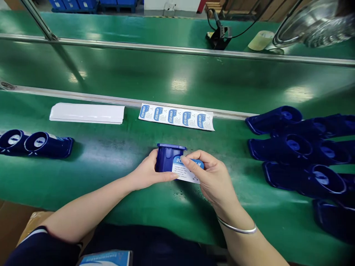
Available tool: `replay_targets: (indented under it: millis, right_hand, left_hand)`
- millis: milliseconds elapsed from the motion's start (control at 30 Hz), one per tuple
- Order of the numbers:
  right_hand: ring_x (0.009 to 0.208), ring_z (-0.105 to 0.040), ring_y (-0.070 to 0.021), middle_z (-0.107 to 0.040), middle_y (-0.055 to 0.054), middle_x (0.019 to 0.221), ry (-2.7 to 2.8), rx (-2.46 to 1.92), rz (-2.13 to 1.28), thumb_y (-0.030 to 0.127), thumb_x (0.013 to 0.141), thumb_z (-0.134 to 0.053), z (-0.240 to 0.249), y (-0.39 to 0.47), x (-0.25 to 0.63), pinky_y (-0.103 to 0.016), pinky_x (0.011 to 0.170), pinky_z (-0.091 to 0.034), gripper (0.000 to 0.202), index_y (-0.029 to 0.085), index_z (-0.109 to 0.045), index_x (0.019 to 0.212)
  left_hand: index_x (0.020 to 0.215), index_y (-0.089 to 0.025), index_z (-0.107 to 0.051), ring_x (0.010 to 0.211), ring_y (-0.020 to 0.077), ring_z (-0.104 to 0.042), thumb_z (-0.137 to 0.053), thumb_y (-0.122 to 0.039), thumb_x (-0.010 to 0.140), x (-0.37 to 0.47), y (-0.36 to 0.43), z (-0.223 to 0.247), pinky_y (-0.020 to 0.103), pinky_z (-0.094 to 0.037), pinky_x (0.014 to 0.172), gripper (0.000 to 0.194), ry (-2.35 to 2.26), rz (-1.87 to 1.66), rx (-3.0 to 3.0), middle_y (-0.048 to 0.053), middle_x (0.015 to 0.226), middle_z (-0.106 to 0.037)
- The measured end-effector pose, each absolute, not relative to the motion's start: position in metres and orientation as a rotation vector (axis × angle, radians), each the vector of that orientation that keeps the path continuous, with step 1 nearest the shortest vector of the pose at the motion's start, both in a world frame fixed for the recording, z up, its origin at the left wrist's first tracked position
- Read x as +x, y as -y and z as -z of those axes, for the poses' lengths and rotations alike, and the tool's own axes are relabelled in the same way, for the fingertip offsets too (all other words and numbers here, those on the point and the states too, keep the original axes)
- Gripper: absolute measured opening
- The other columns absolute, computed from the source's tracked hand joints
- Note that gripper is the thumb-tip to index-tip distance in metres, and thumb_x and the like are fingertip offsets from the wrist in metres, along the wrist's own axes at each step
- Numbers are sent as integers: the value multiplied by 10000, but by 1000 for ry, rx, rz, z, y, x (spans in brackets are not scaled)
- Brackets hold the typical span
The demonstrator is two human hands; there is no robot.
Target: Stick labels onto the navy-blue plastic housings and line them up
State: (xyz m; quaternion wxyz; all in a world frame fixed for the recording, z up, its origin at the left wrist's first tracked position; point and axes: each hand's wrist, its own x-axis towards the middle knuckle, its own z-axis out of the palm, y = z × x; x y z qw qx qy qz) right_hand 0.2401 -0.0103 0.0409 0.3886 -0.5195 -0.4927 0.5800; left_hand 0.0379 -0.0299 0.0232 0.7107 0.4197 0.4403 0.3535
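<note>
Centre frame: my left hand point(146, 171) grips the housing point(164, 159); my right hand point(215, 175) pinches the label point(181, 171), overlapping its right side.

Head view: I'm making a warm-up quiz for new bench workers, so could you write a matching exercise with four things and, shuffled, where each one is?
Things
1. Single label
2. Printed label sheet
3. White sheets
4. Silver bangle

Places
A. Lying beyond the left forearm
B. Around the right wrist
C. Pinched in the right hand
D. Lying beyond the blue part that the left hand holds

Right pairs: 1-C, 2-D, 3-A, 4-B
</note>
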Motion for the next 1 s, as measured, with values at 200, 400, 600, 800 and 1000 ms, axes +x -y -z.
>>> replay_targets:
  millis: [200, 400, 600, 800, 1000]
  right_hand:
    - [684, -588, -123, -686, 21, 759, 1690, -1269, -884, 274, 913, -753, -54, 21, 240, -264, 636, -446, 131, 232, -707, 798]
    - [683, -610, -113, -677, 32, 760, 1761, -1097, -717, 121, 891, -755, -60, 25, 237, -264, 640, -464, 133, 221, -687, 834]
    - [677, -595, -122, -680, 28, 757, 1681, -1169, -814, 178, 897, -763, -57, 23, 240, -272, 609, -448, 113, 231, -708, 815]
    - [695, -593, -156, -707, -7, 785, 1527, -1379, -1044, 352, 887, -786, -49, 18, 243, -292, 602, -442, 155, 238, -738, 794]
    - [703, -598, -167, -712, -17, 789, 1499, -1392, -1084, 385, 876, -790, -47, 16, 242, -302, 617, -449, 186, 235, -739, 779]
  left_hand:
    - [1407, -194, -442, 1363, 366, -539, -861, -445, 751, 35, 28, -22, 559, -433, 1118, 818, -1026, -710, 1019, 182, 1484, -542]
    - [1388, -191, -468, 1348, 351, -550, -865, -402, 748, 34, 27, -27, 534, -450, 1105, 783, -1030, -706, 1052, 169, 1460, -560]
    - [1413, -192, -455, 1338, 347, -563, -854, -424, 765, 35, 26, -27, 532, -444, 1114, 796, -967, -707, 1009, 171, 1454, -570]
    - [1432, -225, -484, 1393, 362, -512, -851, -389, 768, 36, 28, -29, 556, -397, 1151, 776, -935, -742, 978, 160, 1496, -538]
    - [1434, -229, -481, 1385, 367, -516, -863, -373, 760, 36, 28, -29, 554, -408, 1138, 788, -919, -746, 954, 162, 1488, -544]
